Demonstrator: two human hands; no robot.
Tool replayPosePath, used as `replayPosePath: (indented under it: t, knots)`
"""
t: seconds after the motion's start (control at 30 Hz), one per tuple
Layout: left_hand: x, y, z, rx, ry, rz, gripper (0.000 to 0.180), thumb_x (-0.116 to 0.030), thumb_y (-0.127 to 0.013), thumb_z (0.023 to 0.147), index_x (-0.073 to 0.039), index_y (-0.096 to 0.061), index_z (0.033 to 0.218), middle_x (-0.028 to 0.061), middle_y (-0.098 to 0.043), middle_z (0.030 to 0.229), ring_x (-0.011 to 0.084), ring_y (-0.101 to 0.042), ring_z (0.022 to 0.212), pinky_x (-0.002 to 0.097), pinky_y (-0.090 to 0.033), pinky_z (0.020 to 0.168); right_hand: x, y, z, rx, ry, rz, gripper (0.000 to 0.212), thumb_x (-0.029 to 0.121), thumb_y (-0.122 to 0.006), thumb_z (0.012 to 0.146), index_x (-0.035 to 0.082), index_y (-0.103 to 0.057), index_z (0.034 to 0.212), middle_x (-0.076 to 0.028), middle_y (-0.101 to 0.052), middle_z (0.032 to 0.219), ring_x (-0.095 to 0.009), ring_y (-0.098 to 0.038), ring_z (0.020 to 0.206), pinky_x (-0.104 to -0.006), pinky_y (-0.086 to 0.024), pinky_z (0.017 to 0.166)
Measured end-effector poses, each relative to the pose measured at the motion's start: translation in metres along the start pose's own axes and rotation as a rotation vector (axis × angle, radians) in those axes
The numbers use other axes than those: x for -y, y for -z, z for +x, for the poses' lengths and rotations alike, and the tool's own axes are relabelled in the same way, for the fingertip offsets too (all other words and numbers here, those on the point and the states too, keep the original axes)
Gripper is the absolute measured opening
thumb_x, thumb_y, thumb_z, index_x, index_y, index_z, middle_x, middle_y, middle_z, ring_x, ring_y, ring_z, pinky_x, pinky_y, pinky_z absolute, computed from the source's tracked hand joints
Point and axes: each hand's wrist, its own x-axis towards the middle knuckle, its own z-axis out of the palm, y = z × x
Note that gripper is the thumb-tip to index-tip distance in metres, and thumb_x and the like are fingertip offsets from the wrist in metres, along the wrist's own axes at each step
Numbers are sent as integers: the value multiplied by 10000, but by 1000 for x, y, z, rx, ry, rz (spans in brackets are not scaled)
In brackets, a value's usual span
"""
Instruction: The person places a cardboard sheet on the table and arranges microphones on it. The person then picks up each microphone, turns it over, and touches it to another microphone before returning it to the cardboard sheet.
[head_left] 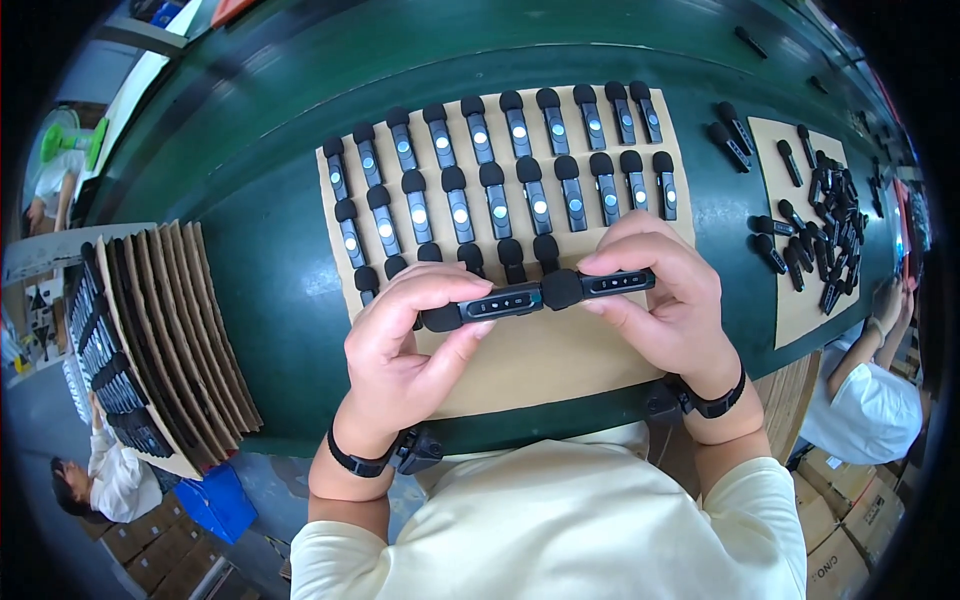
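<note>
My left hand [405,340] pinches a small black wireless microphone [505,303] between thumb and forefinger, its foam cap pointing left. In my right hand [665,300] a second microphone [620,282] is pinched the same way, and its foam cap [562,289] meets the end of the first one. Both are held sideways over a cardboard sheet [540,375], small panel sides facing up. On that sheet several rows of like microphones [498,205] lie side by side, foam caps away from me. My hands partly hide the nearest row.
At right, a second cardboard sheet [775,165] bears a heap of loose microphones [830,220]; a few lie beside it. A stack of cardboard sheets [190,330] with microphones stands left of the green table [275,330]. People in light shirts [870,410] are at right and lower left, near a blue bin [218,500].
</note>
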Motion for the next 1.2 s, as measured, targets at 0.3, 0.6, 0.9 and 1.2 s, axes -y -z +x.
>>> replayPosePath:
  t: [0.3,0.6,0.9,1.2]
  knots:
    - [-1,1,-1,-12,-9,47,281,51,-754,748,15,-661,1010,121,-696,975,276,-663,985,384,-519,911,2,1,1,20,-7,-24,299,-29,-760,719,26,-691,1004,-100,-631,925,-225,-613,857,-303,-492,761]
    - [-2,0,2,-11,-31,58,270,34,-765,738,12,-668,989,121,-696,938,284,-672,939,394,-521,904,3,-1,2,-2,18,-22,293,-38,-746,729,22,-689,1010,-111,-628,934,-227,-613,863,-304,-494,753]
    - [-5,-2,7,12,-121,218,339,83,-747,698,20,-675,1023,134,-670,956,251,-631,868,346,-509,772,3,-11,-2,-161,-51,304,288,-56,-725,744,-3,-686,1025,-131,-623,987,-231,-608,887,-299,-496,770]
    - [0,-2,4,21,-91,147,327,126,-689,703,15,-650,1008,143,-664,1001,249,-636,910,334,-508,809,6,6,1,72,89,-29,406,-70,-715,739,-7,-647,1134,-148,-620,1015,-239,-604,904,-313,-491,777]
